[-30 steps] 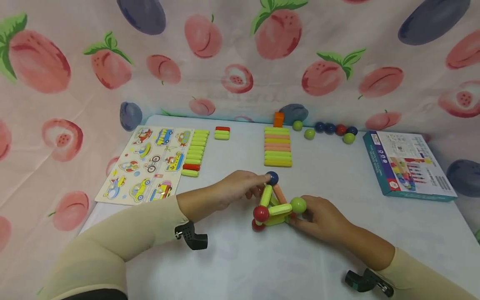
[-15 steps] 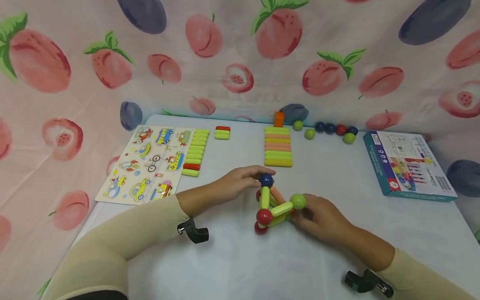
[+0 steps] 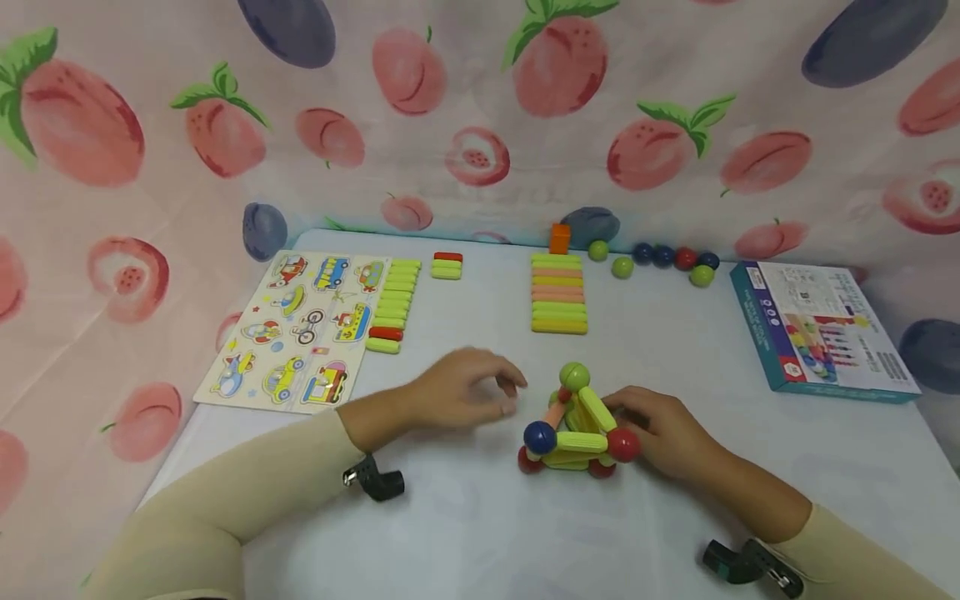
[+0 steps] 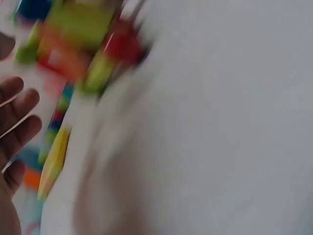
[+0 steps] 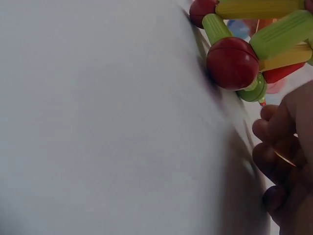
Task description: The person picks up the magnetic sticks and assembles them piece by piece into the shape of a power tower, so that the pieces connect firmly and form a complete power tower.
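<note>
A toy frame of magnetic sticks and balls (image 3: 576,442) stands on the white table between the hands. A blue ball is at its near left corner, a green ball at the far top and a red ball at the right. My right hand (image 3: 671,433) holds its right side, finger and thumb curled by the red ball, the thumb tip hidden behind it. Just left of the frame, my left hand (image 3: 461,387) hovers with fingers loosely bent and nothing in them. In the left wrist view the frame (image 4: 80,29) is blurred, apart from the fingers (image 4: 24,132).
Green and red sticks (image 3: 393,300) line a picture board (image 3: 300,408) at left. A short stick pair (image 3: 447,267) and a stick row (image 3: 559,296) lie farther back. Loose balls (image 3: 663,256), an orange block (image 3: 559,238) and a box (image 3: 832,333) lie at the back and right.
The frame has been turned round: its blue ball went from the far top to the near left. My left hand has let go and moved left; the right hand remains beside it.
</note>
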`<state>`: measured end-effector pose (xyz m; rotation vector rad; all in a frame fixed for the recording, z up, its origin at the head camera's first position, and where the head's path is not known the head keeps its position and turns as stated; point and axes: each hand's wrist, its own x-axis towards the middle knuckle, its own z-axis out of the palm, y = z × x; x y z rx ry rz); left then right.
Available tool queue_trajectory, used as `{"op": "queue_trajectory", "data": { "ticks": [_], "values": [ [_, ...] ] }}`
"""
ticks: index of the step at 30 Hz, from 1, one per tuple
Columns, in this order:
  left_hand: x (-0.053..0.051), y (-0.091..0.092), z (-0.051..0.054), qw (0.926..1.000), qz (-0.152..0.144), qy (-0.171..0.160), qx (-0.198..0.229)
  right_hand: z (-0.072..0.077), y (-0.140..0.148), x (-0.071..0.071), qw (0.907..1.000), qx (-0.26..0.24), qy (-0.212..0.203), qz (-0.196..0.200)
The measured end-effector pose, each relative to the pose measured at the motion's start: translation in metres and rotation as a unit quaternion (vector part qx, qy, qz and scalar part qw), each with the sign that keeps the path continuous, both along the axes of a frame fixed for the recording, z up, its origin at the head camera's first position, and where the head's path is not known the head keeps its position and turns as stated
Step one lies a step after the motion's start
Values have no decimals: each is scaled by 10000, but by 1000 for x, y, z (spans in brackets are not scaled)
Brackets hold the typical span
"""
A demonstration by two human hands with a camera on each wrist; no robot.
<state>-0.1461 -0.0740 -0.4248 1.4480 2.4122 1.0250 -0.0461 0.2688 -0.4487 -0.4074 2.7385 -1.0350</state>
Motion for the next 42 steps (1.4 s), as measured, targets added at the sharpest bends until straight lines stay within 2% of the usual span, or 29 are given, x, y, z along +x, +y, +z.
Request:
{"op": "queue_trajectory", "data": {
  "ticks": [1,2,3,5,7,9,12,14,17,18,19,20,21,23,24,25,27,28,29,32,36,39,41,42],
  "values": [
    [-18,-4,1,9987,350,192,-311,1,2,3,9999,-23,34,104],
    [-37,-7,1,9940,773,420,-653,1,4,7,9998,-31,67,200],
    [-56,-11,2,9852,1206,652,-1026,2,5,10,9995,-12,142,293],
    [-90,-17,4,9570,1895,1119,-1892,2,6,16,9982,-29,332,492],
    [-115,-23,4,9293,2212,1449,-2580,1,5,21,9965,-35,519,648],
    [-128,-26,0,9098,2330,1735,-2964,1,4,24,9947,25,700,751],
    [-136,-26,-3,8970,2360,1847,-3249,1,2,25,9930,153,857,798],
    [-133,-23,-4,8937,2412,1748,-3354,2,0,25,9916,319,986,775],
    [-122,-15,0,8901,2484,1438,-3540,3,-5,25,9897,559,1126,692],
    [-117,-12,2,8905,2482,1284,-3592,3,-6,25,9891,629,1157,665],
    [-110,-9,5,8944,2448,1044,-3594,4,-7,25,9890,668,1157,637],
    [-103,-5,10,9028,2378,705,-3514,4,-8,25,9891,690,1157,599],
    [-96,0,15,9141,2282,219,-3345,4,-9,25,9892,709,1150,570],
    [-77,9,28,9389,1902,-1133,-2636,4,-11,25,9900,712,1105,514],
    [-66,13,35,9429,1644,-1887,-2197,4,-11,25,9903,721,1080,491],
    [-55,18,42,9376,1382,-2648,-1781,4,-11,26,9906,718,1060,475],
    [-35,26,54,9129,893,-3808,-1171,3,-11,26,9909,701,1047,465],
    [-25,29,59,9018,677,-4157,-970,3,-11,26,9909,686,1062,467],
    [-16,33,62,8940,536,-4364,-858,3,-11,26,9906,682,1085,473],
    [1,42,67,8837,486,-4601,-706,2,-11,25,9902,599,1161,493],
    [15,51,64,8693,939,-4808,-665,1,-10,26,9906,560,1139,505],
    [21,53,60,8547,1317,-4977,-662,0,-11,28,9904,587,1136,523],
    [23,54,56,8493,1504,-5025,-608,-1,-11,28,9895,606,1198,545],
    [23,54,55,8489,1554,-5024,-539,-1,-12,29,9892,600,1222,539]
  ]
}}
